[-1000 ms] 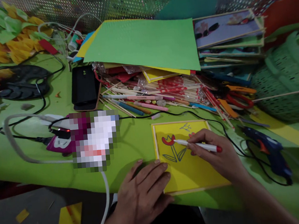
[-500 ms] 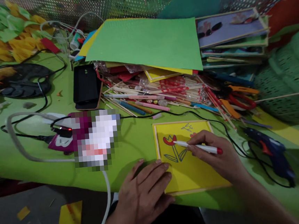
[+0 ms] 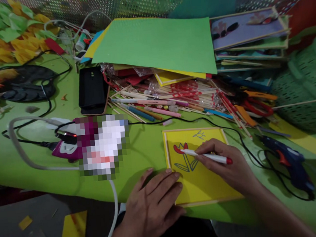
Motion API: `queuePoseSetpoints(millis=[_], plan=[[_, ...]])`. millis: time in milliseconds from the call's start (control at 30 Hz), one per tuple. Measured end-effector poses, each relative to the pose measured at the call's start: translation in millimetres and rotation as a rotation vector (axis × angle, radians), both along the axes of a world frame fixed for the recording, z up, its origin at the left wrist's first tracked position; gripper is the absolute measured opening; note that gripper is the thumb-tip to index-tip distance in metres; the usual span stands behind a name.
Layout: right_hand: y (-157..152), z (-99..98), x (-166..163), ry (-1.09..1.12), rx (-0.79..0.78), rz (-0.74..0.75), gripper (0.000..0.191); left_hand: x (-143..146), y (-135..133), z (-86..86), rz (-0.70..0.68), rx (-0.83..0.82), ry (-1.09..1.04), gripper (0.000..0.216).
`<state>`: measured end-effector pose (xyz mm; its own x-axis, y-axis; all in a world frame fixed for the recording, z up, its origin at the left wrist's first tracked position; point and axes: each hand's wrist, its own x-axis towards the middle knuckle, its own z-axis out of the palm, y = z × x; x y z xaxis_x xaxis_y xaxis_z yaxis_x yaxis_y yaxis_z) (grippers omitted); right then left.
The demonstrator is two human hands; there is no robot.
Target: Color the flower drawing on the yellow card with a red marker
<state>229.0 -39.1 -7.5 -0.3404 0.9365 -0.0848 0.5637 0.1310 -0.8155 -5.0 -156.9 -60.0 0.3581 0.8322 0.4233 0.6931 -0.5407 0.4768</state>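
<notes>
My right hand [image 3: 227, 166] is closed round a white marker pen [image 3: 209, 156] with a red end. The pen's tip touches a tulip drawing [image 3: 180, 148], partly coloured red, on a yellow card [image 3: 205, 184] edged with thin pale sticks. Grey outlines of a stem and leaves run below the flower, and a small outlined figure sits near the card's top edge. A second reddish shape is mostly hidden behind my right fingers. With fingers stretched out, my left hand [image 3: 156, 196] lies flat across the card's lower left edge and the green table.
A blurred-out phone-like rectangle [image 3: 105, 145] lies by a purple power strip [image 3: 65, 150]. Sticks and pens [image 3: 157, 107] are heaped behind the card, below green sheets [image 3: 154, 47]. At right are a glue gun [image 3: 289, 162], scissors [image 3: 256, 104] and a green basket [image 3: 306, 79].
The pen tip has shifted slightly left along the tulip's red petal, with my right hand following. My left hand stays in place on the card's edge.
</notes>
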Motion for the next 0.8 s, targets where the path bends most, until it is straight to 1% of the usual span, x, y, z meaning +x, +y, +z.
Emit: queuePoseSetpoints(millis=[233,400,567,800], plan=[[1.1,-3.3,-2.5,0.01,0.01,0.005,0.01,0.1,1.7,-0.3,-0.005,-0.003,0.008,0.032],[1.2,-7.1,-0.8,0.004,0.015,0.005,0.011,1.7,1.1,-0.4,0.015,-0.007,-0.022,0.031],[2.0,-6.8,-2.4,-0.007,0.009,0.011,0.011,2.7,1.0,-1.1,0.02,-0.01,-0.05,0.034],[1.9,-7.2,0.0,0.001,0.02,0.022,0.01,1.8,1.1,-1.5,0.015,-0.008,-0.03,0.033]])
